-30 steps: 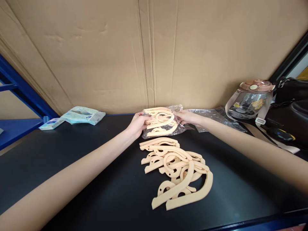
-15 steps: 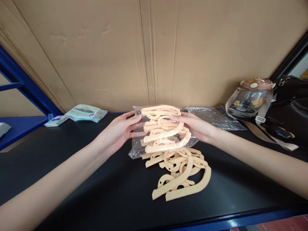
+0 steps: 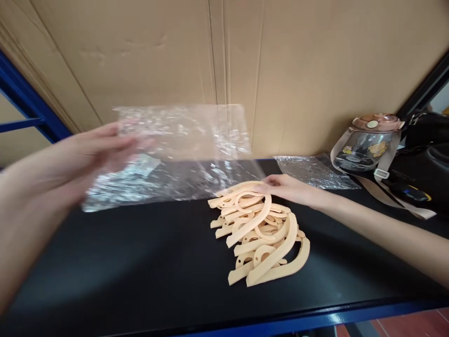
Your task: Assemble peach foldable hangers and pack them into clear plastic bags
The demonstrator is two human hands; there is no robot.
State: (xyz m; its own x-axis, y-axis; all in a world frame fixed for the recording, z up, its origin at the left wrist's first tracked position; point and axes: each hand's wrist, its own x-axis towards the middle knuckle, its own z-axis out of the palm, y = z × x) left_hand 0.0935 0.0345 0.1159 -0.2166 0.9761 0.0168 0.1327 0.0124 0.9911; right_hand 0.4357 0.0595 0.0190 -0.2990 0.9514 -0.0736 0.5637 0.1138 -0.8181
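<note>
My left hand [image 3: 101,152], blurred by motion, grips a clear plastic bag [image 3: 185,150] that hangs stretched out above the table and looks empty. At the centre lies a pile of beige folding hangers [image 3: 271,252], overlapping one another with their arms folded and hooks tucked in. My right hand [image 3: 280,187] is at the far end of the pile, its fingers closed on the topmost hangers [image 3: 242,187]. The tips of those fingers are partly hidden behind the hangers.
Another clear plastic bag [image 3: 312,171] lies flat at the back right. Beside it stand a transparent water bottle [image 3: 368,145] with a strap and a black bag [image 3: 428,159]. The black table [image 3: 140,271] ends at a blue front edge; cardboard [image 3: 157,56] lines the back.
The bag has come off the hangers and moved left with my left hand. The hangers that were inside now rest on the pile, at my right hand.
</note>
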